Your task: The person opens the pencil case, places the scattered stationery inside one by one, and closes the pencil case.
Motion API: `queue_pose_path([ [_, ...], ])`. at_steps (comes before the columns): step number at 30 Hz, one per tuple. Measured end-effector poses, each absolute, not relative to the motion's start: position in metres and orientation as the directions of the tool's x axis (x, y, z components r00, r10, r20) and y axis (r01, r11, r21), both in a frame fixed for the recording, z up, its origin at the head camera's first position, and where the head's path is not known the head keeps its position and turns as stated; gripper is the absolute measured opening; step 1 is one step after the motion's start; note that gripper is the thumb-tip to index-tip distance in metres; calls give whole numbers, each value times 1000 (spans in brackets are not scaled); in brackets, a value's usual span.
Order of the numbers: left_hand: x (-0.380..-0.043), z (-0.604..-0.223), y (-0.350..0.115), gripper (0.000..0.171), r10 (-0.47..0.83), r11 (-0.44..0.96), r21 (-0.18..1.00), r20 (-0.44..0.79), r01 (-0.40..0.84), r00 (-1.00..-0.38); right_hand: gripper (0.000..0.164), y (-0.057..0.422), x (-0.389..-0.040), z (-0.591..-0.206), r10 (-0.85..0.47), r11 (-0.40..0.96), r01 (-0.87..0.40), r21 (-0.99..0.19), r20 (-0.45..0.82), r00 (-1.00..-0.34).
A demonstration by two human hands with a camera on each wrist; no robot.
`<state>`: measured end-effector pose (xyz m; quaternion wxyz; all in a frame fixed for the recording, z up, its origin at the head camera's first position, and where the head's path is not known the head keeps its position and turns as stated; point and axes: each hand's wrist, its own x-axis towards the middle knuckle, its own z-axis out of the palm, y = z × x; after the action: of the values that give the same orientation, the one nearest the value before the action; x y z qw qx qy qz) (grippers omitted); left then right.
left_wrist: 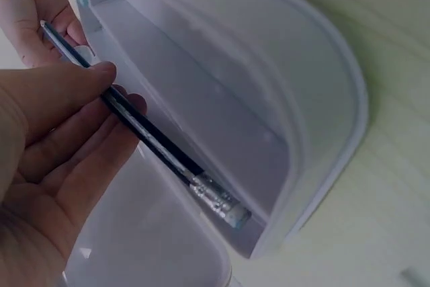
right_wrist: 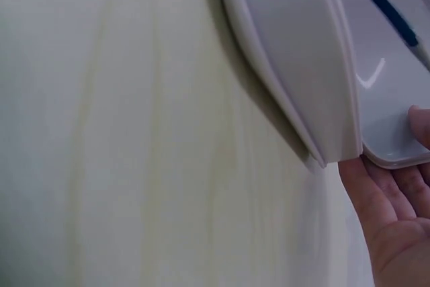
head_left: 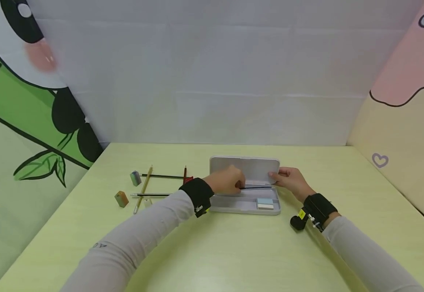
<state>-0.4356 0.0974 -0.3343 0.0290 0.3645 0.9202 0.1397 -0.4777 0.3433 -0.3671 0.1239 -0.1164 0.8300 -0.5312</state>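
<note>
Sleeves: nearest, head view's bottom; the left might brush loose pencils, left of centre.
Case lid: raised, right of centre, right hand pinching its edge; a slip could drop it.
Eraser-tipped pencil: left wrist view's centre, pinched by left hand above pencil case; a weak pinch could lose it.
Lid corner: right wrist view's right edge; tugging might shift everything.

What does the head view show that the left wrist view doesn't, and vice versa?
Only the head view shows the long gold pencil and the orange-green block. Only the left wrist view shows the silver metal ferrule of the dark-blue pencil. Both show that pencil, the left hand holding it, the right hand and the open white rectangular case.
</note>
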Motion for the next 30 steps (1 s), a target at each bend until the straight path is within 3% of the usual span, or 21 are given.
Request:
queue_pose_path([
  [9,-445,-346,101,9,694,699,244,-6,672,-720,54,343,-482,-369,-319,391,-52,-919,-82,-944],
  [19,-443,-341,102,10,674,714,298,-52,633,-737,55,343,-482,-370,-305,384,-35,-923,-91,-948],
  [30,-443,-333,88,11,639,724,347,-10,596,-769,55,344,-478,-368,-317,391,-48,-919,-86,-945],
])
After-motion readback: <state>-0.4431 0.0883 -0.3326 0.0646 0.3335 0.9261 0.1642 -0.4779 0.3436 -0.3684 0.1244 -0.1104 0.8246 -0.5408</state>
